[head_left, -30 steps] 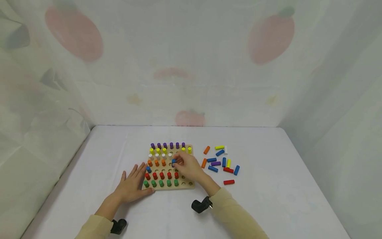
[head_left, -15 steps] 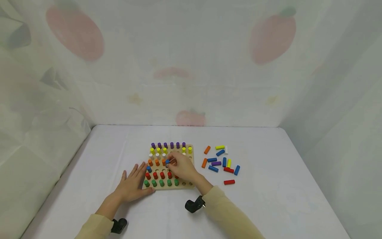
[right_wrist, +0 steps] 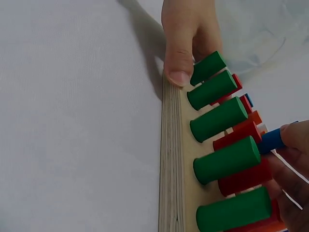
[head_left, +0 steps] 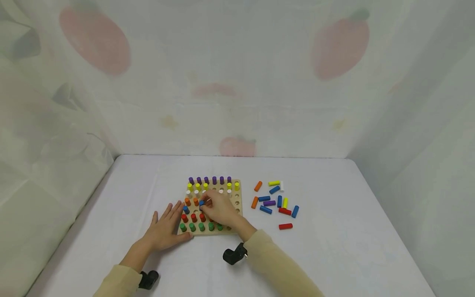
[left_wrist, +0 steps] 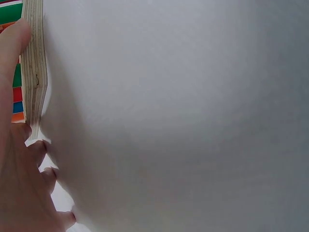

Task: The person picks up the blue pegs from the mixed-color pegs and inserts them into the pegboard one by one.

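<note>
A wooden pegboard [head_left: 238, 209] with rows of upright coloured pegs lies at the middle of the table in the head view. My right hand [head_left: 222, 209] is over the board, pinching a blue peg [right_wrist: 271, 140] between thumb and fingers. The blue peg is at the blue row, behind the red pegs; whether its lower end is in a hole is hidden. My left hand [head_left: 163, 232] rests at the board's left side, fingers spread. Its thumb [right_wrist: 179, 67] presses the near left corner, beside the green pegs [right_wrist: 218, 119].
Several loose pegs lie right of the board, among them a purple peg [head_left: 269, 203], a white peg [head_left: 282, 187] and a red peg [head_left: 285, 226]. A white cloth covers the table [head_left: 341, 239]. Patterned curtains [head_left: 237, 82] stand behind and at both sides.
My right hand has moved left across the board with the blue peg, from its middle columns towards the left ones. The left hand has stayed in place.
</note>
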{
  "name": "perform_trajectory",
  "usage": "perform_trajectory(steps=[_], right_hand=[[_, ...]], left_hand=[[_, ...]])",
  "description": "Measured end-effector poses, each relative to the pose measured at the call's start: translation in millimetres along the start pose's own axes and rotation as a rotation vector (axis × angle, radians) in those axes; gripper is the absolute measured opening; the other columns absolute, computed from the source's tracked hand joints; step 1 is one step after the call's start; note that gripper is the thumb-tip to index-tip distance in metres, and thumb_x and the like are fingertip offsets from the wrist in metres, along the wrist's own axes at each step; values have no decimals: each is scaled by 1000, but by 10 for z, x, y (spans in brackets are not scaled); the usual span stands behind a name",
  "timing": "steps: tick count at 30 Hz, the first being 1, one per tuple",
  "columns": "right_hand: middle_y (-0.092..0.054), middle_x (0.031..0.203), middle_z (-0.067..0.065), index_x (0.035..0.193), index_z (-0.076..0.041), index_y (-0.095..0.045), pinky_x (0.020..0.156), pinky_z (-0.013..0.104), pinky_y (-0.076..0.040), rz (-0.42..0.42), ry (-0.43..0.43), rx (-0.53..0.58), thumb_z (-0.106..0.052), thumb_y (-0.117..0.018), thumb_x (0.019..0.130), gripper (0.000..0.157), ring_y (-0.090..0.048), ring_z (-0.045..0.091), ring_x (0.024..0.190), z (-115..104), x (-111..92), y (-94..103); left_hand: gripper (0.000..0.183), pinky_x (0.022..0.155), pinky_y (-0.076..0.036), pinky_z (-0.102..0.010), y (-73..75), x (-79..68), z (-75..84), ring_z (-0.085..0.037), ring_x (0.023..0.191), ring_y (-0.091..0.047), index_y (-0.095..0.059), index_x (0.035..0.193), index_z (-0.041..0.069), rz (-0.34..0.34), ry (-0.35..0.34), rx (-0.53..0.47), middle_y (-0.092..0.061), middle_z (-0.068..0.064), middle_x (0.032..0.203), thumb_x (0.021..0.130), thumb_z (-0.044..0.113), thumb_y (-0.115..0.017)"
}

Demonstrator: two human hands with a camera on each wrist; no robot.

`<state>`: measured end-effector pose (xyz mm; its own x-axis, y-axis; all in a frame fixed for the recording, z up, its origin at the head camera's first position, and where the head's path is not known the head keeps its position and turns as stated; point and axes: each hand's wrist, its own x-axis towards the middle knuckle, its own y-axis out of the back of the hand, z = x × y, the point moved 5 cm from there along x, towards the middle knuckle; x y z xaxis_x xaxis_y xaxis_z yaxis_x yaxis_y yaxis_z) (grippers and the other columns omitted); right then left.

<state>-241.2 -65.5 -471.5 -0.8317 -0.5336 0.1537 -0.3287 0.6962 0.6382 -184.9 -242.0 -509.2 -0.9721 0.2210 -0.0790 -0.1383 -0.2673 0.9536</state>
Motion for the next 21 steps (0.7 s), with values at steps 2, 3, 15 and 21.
perform_trajectory(steps=[2,3,15,21], right_hand=[[-62,99,-5,105,-14,-59,72,11,-48,-7,-20,-6,-17,-62,88,17,-59,0,85,6,17,-34],[-62,99,-6,105,-14,-59,72,10,-47,-9,-28,-15,-18,-62,88,18,-58,-1,85,11,26,-54],[-64,93,-5,103,-14,-60,63,8,-45,0,-25,-63,-17,-64,87,17,-56,-3,75,-27,107,-151],[-62,89,-9,102,-17,-61,58,9,-44,-3,-77,-82,-19,-64,86,16,-53,-4,71,-8,123,-203]], left_hand=[[104,101,-5,-71,-2,-2,2,-39,138,-16,-23,147,8,-3,0,1,-21,-11,153,71,71,-58],[104,101,-5,-71,-2,-4,3,-39,138,-16,-23,147,8,-4,0,0,-21,-11,153,71,71,-58],[104,101,-4,-71,-3,-3,6,-39,139,-14,-23,147,9,-5,3,-3,-20,-11,153,71,71,-58],[104,101,-3,-71,-19,9,-14,-39,139,-14,-23,147,9,-3,7,-2,-20,-11,153,70,71,-58]])
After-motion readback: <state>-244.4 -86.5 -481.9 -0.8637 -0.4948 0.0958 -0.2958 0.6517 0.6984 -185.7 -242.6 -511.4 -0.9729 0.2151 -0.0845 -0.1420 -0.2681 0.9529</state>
